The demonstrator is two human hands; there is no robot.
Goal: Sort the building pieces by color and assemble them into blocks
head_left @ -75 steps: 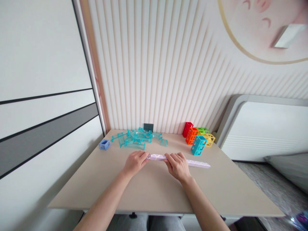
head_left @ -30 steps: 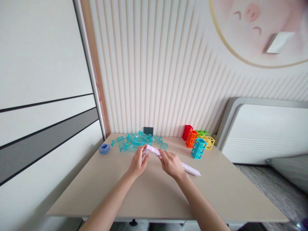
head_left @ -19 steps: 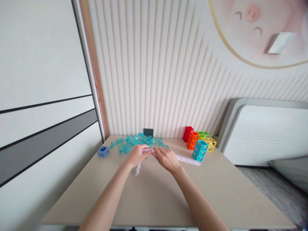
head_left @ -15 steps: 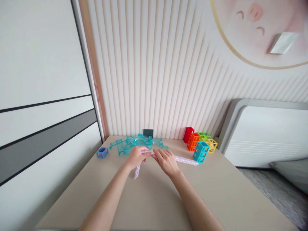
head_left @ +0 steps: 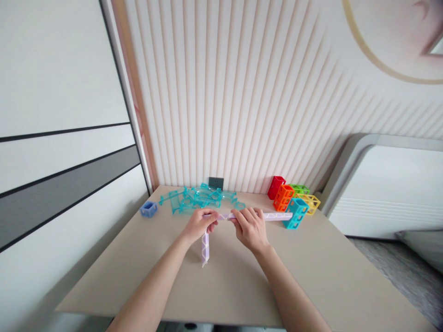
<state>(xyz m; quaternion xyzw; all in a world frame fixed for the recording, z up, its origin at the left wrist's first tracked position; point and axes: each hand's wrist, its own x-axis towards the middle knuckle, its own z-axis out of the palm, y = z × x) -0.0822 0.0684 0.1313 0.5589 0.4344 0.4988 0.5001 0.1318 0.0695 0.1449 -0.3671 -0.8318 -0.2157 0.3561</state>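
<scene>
Both my hands hold a pale lilac segmented twist-puzzle strip [head_left: 273,216] above a beige table [head_left: 311,267]. My left hand [head_left: 198,224] is closed on the strip at its bend, and a short section [head_left: 205,248] hangs down from it toward the tabletop. My right hand [head_left: 249,226] is closed on the straight part, which runs on to the right as far as the teal block [head_left: 296,212].
Several clear turquoise plastic pieces [head_left: 194,200] lie at the back of the table, with a small blue cube [head_left: 149,209] to their left. Red [head_left: 276,186], orange [head_left: 284,197], green [head_left: 300,188] and yellow [head_left: 311,203] lattice blocks stand at the back right. A ribbed wall rises behind.
The strip was straight and flat on the table. My hands lifted it and bent its left end down, so that section now hangs vertically. The camera view shifted slightly.
</scene>
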